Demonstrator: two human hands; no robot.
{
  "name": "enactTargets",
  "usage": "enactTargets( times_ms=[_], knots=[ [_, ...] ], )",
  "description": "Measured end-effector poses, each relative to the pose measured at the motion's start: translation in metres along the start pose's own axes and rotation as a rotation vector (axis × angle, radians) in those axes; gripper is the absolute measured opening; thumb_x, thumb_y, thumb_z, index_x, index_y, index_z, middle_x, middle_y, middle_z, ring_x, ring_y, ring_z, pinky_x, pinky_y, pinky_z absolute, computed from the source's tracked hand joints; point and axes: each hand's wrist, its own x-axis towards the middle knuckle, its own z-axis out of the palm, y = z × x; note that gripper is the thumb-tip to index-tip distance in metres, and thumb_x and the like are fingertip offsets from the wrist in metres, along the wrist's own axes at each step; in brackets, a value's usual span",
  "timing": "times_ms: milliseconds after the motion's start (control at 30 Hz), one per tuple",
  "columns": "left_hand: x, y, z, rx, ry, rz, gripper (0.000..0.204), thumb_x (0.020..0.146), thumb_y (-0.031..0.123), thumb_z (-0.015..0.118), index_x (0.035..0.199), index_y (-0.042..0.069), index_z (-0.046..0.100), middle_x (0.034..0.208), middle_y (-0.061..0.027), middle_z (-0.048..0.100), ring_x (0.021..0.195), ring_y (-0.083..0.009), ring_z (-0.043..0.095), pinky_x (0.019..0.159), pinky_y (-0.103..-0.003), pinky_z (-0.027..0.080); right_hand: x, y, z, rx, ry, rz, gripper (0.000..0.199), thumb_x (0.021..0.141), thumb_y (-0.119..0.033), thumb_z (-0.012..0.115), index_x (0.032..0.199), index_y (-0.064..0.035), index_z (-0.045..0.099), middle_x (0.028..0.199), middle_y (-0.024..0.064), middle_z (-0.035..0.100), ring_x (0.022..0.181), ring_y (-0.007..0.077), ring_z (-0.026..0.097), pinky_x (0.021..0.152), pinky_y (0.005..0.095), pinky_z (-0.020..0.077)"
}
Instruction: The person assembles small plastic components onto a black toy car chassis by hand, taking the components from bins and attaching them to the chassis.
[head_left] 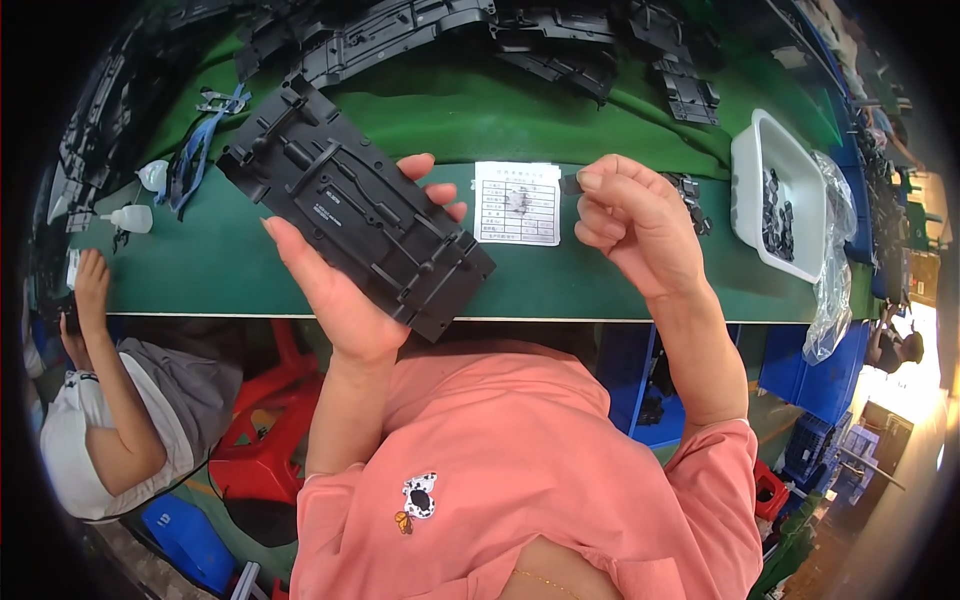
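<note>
My left hand point(345, 285) holds a long black moulded plastic panel point(350, 205) from below, tilted, with its far end up and to the left over the green workbench point(230, 270). My right hand point(635, 225) is raised to the right of it, fingers curled, pinching a small black plastic piece point(571, 184) between thumb and forefinger. A white printed paper slip point(517, 203) with a few small dark parts on it lies on the bench between the two hands.
A white tray point(757, 160) of small black parts stands at the right, with a clear plastic bag point(830, 270) beside it. Several black plastic panels point(420, 35) are piled along the back. A small white bottle point(130, 217) and blue straps point(195, 150) lie left. Another person point(110, 400) sits at the left.
</note>
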Motion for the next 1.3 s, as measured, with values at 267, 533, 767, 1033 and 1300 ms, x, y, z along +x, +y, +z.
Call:
enactTargets(
  times_ms=[267,533,767,1033,1300],
  knots=[
    [-0.005,0.001,0.008,-0.075,0.01,-0.026,0.08,0.087,0.07,0.022,0.135,0.006,0.035,0.123,-0.0212,0.049,0.1,-0.0318,0.058,0.088,-0.051,0.047,0.0,0.002,-0.002,0.134,-0.017,0.068,0.005,0.083,-0.005,0.058,0.079,-0.0032,0.057,0.061,-0.0042,0.038,0.051,0.0056,0.034,0.048,0.0221,0.0263],
    [-0.009,0.001,0.011,-0.052,0.016,-0.024,0.075,0.089,0.067,0.022,0.137,0.01,0.033,0.124,-0.0209,0.049,0.1,-0.0321,0.058,0.09,-0.055,0.046,-0.004,0.002,-0.002,0.191,-0.042,0.096,0.004,0.083,-0.004,0.058,0.08,-0.002,0.056,0.063,-0.0031,0.041,0.051,0.0061,0.035,0.048,0.0223,0.0272],
    [-0.009,-0.003,0.012,-0.053,-0.009,-0.037,0.074,0.089,0.066,0.023,0.137,0.011,0.033,0.125,-0.0211,0.048,0.1,-0.0324,0.057,0.088,-0.055,0.046,-0.004,0.006,-0.006,-0.014,0.0,-0.019,0.006,0.083,-0.006,0.061,0.08,-0.0024,0.058,0.066,-0.0025,0.045,0.051,0.0065,0.038,0.048,0.0218,0.0309],
    [-0.011,-0.003,0.01,-0.022,0.001,-0.022,0.075,0.089,0.067,0.022,0.136,0.009,0.034,0.123,-0.0212,0.05,0.098,-0.0318,0.059,0.087,-0.054,0.048,0.007,0.018,-0.004,-1.53,-0.054,-1.289,0.02,0.068,0.001,0.069,0.086,-0.0062,0.063,0.073,0.0048,0.054,0.061,0.022,0.052,0.053,0.0312,0.0415],
    [-0.011,-0.002,0.01,-0.023,0.029,-0.022,0.077,0.089,0.067,0.021,0.134,0.007,0.036,0.122,-0.0208,0.05,0.099,-0.0315,0.059,0.086,-0.052,0.049,0.016,0.02,-0.003,-1.641,-0.151,-1.326,0.018,0.065,-0.006,0.064,0.083,-0.0053,0.061,0.076,0.0035,0.05,0.065,0.0182,0.052,0.057,0.0302,0.0405]
  ],
)
